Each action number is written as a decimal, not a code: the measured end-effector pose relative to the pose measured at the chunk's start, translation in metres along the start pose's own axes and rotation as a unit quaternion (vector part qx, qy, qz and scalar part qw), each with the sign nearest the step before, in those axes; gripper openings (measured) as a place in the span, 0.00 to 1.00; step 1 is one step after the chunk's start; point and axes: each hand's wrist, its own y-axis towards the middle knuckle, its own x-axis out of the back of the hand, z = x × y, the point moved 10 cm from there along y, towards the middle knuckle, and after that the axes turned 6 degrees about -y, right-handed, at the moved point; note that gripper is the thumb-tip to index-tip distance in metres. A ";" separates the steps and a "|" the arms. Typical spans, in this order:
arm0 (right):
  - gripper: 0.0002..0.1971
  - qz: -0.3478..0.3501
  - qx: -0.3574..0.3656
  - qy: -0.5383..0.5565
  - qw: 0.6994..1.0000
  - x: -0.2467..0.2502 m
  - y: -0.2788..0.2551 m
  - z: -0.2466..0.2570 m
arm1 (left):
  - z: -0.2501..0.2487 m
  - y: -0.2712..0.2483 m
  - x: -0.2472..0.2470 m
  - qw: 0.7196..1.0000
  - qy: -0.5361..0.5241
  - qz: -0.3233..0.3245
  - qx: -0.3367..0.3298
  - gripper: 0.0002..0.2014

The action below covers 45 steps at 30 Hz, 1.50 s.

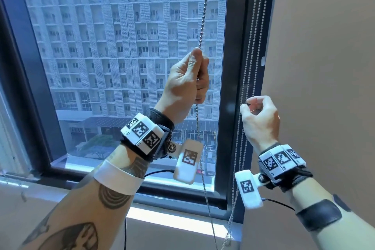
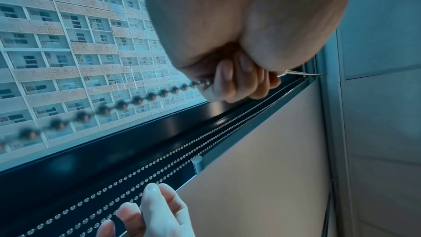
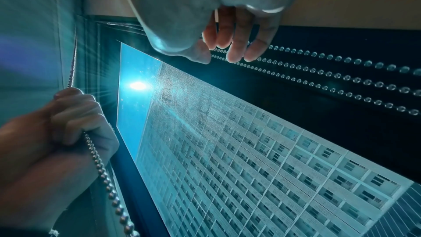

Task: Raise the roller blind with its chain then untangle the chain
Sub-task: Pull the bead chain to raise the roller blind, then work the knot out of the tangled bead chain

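My left hand is raised in front of the window and grips a metal bead chain in its fist. That chain runs taut up out of view and hangs down past my wrist; the left wrist view shows the fist round the beads. To the right, several paler bead chain strands hang along the dark window frame. My right hand is lower and curls its fingers at them, thumb and forefinger pinching one strand. No blind fabric covers the glass in view.
The dark window frame stands between the glass and a beige wall on the right. A small white clip sits on the wall edge. A pale sill runs below, where the chains' lower loops hang.
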 end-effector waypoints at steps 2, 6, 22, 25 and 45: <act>0.06 -0.002 0.003 -0.004 1.000 0.002 0.000 0.000 | 0.000 0.000 -0.001 1.000 0.004 0.003 -0.003 0.20; 0.06 -0.004 0.015 -0.010 1.000 0.006 -0.002 0.001 | 0.001 0.000 -0.002 1.000 -0.001 0.007 -0.005 0.20; 0.13 -0.024 0.041 0.013 0.999 -0.003 -0.021 0.019 | 0.006 -0.010 0.007 0.999 0.038 0.001 -0.012 0.19; 0.14 -0.040 0.058 0.018 0.997 0.006 -0.025 0.020 | 0.005 -0.012 0.013 0.999 0.046 0.002 -0.020 0.19; 0.09 0.205 0.038 0.256 0.944 -0.008 -0.034 0.056 | 0.035 -0.024 0.007 0.999 0.042 -0.010 0.016 0.07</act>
